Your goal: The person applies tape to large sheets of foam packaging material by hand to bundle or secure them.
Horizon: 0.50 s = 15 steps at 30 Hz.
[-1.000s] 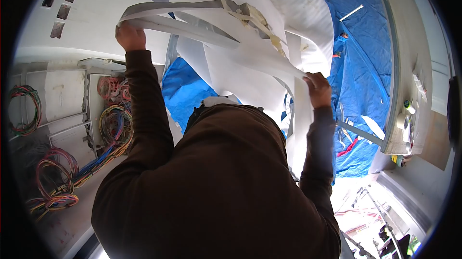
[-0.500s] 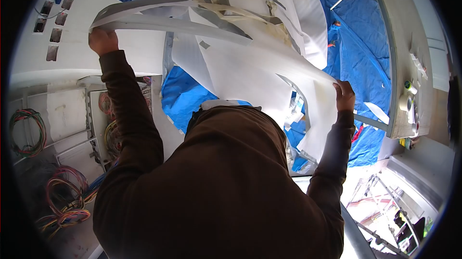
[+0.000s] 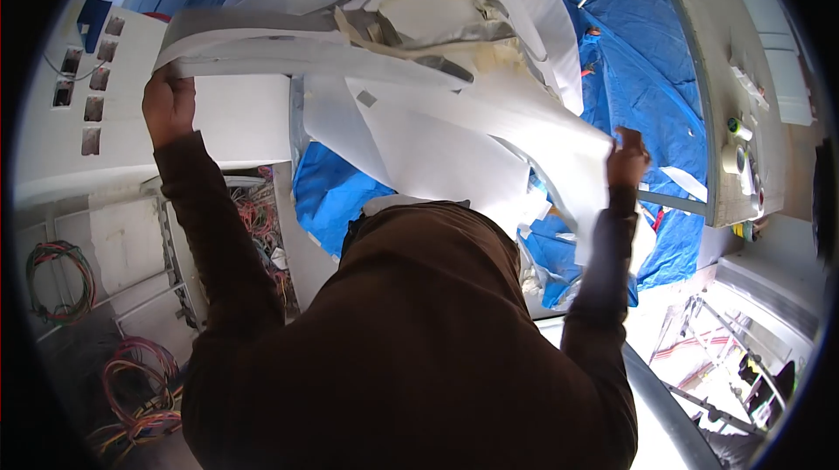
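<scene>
A large white sheet [image 3: 437, 134], thin and slightly see-through, is stretched across in front of me, with beige torn patches and a small grey square on it. At its upper left corner my left hand [image 3: 169, 106] is closed, gripping the folded edge. My right hand [image 3: 627, 158] is closed at the right edge of the sheet, its fingers bent and a little blurred. Between the two hands the sheet sags and curls, with a cut-out or curved gap near its lower right part.
Blue tarp [image 3: 651, 59] lies beneath and behind the sheet. On the right, a ledge [image 3: 699, 103] carries tape rolls [image 3: 734, 158]. Coiled wires [image 3: 61, 282] hang at the left beside a white panel [image 3: 236, 112] with rectangular cut-outs. A metal frame stands at lower right.
My left hand has moved slightly left and down with its corner of the sheet. The sheet's upper edge has flopped over, and my view has shifted a little.
</scene>
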Motion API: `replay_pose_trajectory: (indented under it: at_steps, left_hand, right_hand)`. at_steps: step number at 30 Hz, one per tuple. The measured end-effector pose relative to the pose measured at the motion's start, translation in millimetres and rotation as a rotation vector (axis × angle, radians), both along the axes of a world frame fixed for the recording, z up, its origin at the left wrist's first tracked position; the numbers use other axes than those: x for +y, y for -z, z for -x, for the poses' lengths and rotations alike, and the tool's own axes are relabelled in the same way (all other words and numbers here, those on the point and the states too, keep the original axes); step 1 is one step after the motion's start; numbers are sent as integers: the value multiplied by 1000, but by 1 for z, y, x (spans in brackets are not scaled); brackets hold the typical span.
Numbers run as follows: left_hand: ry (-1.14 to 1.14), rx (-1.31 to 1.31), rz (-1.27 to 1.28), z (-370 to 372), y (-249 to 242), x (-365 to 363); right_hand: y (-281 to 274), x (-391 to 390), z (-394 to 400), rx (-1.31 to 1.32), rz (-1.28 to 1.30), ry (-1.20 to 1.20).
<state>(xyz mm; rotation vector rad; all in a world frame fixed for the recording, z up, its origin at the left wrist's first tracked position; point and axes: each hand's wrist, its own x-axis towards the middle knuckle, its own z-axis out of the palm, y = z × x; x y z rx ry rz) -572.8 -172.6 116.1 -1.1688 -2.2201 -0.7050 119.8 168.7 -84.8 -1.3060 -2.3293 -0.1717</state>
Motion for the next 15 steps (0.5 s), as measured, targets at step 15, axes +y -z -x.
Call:
replay_pose_trajectory:
  at_steps: [15]
  left_hand:
    - [1383,-1687,-865,-194,-176,118]
  right_hand:
    - [2,-110,318,113,151,-324]
